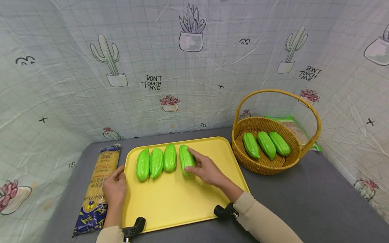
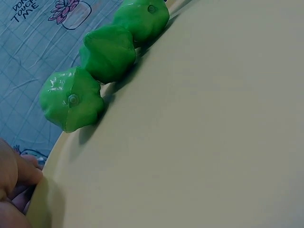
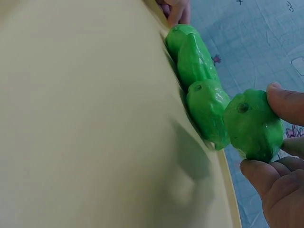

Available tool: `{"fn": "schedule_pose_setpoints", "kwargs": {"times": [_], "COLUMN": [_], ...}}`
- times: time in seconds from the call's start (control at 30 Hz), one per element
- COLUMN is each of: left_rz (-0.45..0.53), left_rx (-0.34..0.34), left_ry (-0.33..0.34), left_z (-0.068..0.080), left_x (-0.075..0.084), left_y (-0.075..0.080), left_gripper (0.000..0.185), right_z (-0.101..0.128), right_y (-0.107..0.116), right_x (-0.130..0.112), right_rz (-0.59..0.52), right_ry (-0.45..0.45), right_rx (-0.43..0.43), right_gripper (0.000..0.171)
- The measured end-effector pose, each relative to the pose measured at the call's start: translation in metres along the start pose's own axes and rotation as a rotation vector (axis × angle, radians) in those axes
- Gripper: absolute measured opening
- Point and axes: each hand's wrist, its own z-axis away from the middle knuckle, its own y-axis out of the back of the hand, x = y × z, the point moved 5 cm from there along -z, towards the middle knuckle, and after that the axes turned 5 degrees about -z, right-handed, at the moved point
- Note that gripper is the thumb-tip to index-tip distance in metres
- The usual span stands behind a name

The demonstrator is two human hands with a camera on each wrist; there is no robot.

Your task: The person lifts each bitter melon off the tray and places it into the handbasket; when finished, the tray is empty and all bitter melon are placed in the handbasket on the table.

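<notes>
Right hand (image 1: 206,170) pinches the fourth green gourd (image 1: 186,159) between thumb and fingers (image 3: 285,102), gripping its near end; the right wrist view shows this gourd at the end of the row, close beside its neighbour. Left hand (image 1: 114,186) rests on the left rim of the yellow tray (image 1: 176,199), fingers lying loosely along the edge and holding nothing; the left wrist view shows a fingertip against the tray's rim. Three more green gourds (image 1: 156,163) lie side by side on the tray's far left portion, lengthwise and roughly parallel, touching or nearly touching one another. A packet of noodles (image 1: 96,187) lies flat on the grey worktop (image 1: 319,199) just left of the tray, beside the left hand. To the right of the tray stands a woven basket (image 1: 264,167) with an arched handle; it contains three further gourds (image 1: 266,145) laid in a row. A green-edged packet (image 1: 296,126) lies behind the basket, partly hidden. A printed cloth backdrop (image 1: 194,67) with cactus drawings encloses the worktop at the rear and sides.
</notes>
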Motion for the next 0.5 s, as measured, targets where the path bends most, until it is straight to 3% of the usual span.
{"fn": "schedule_pose_setpoints", "kwargs": {"times": [0.5], "left_rz": [0.007], "left_rx": [0.01], "left_ry": [0.008], "left_z": [0.0], "left_x": [0.001], "left_y": [0.0], "left_gripper": [0.037], "right_z": [0.006], "right_y": [0.012], "right_x": [-0.003], "right_rz": [0.027], "right_ry": [0.03], "right_rx": [0.004], "right_gripper": [0.078]}}
